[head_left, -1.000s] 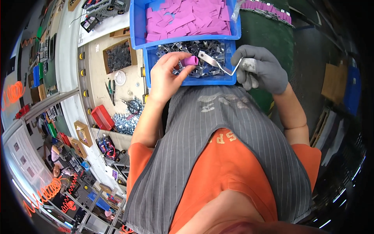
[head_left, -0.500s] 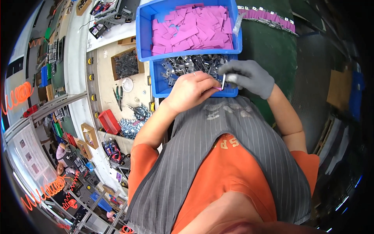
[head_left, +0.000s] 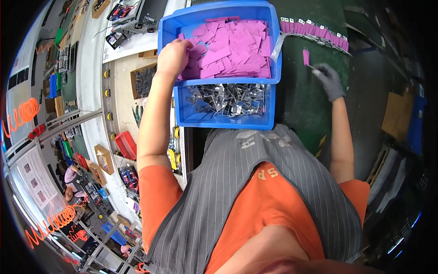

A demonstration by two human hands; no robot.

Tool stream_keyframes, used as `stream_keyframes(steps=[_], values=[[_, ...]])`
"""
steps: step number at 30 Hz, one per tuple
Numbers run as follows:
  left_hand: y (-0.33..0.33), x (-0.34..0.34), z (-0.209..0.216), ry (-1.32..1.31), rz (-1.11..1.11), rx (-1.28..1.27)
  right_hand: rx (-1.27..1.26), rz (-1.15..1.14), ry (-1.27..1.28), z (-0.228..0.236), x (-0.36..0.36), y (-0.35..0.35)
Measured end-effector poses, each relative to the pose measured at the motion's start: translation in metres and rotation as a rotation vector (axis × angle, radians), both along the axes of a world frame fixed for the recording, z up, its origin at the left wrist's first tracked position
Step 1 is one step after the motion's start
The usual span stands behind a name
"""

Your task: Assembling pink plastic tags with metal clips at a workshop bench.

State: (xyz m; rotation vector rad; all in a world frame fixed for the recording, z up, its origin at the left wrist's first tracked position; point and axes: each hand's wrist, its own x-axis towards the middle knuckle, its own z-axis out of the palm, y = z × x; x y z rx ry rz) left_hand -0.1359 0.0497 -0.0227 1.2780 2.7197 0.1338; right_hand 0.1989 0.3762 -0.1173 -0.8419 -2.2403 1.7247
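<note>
My bare left hand (head_left: 172, 58) is over the left rim of a blue bin (head_left: 219, 10) heaped with thin pink rectangular pieces (head_left: 228, 48). Its fingers are curled together against the pieces at that side; the tips are partly hidden, so what they grip does not show. My right hand (head_left: 330, 82), in a grey glove, is closed over the dark green surface (head_left: 299, 93) to the right. Between its fingertips is the end of a thin metal bracket (head_left: 312, 67). A pink piece (head_left: 306, 57) is on the bracket's far end.
Nearer me, a second blue bin (head_left: 223, 122) holds many loose metal brackets (head_left: 228, 100). A row of pink pieces with metal ends (head_left: 315, 33) lies at the far right. On the bench at left are a carton of dark parts (head_left: 143, 82) and a red tray (head_left: 126, 144).
My hands have parted. The left went from the bracket bin to the pink pieces; the right moved rightward over the green surface with the bracket and pink piece. Both bins appear lower in view.
</note>
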Motion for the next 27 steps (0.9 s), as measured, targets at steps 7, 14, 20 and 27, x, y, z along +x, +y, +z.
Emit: stream_keyframes(steps=[7, 14, 20, 27], values=[[0.002, -0.007, -0.001, 0.018, -0.305, -0.057, 0.648, 0.078, 0.175, -0.063, -0.102, 0.01], [-0.001, -0.001, -0.001, 0.147, -0.355, -0.139, 0.961, 0.081, -0.507, -0.048, -0.165, 0.003], [-0.009, 0.0, -0.003, 0.226, -0.368, -0.219, 1.016, -0.074, -0.537, -0.048, -0.174, -0.004], [-0.012, -0.009, -0.007, 0.126, -0.333, 0.088, 1.134, 0.099, -0.481, -0.037, -0.179, -0.006]])
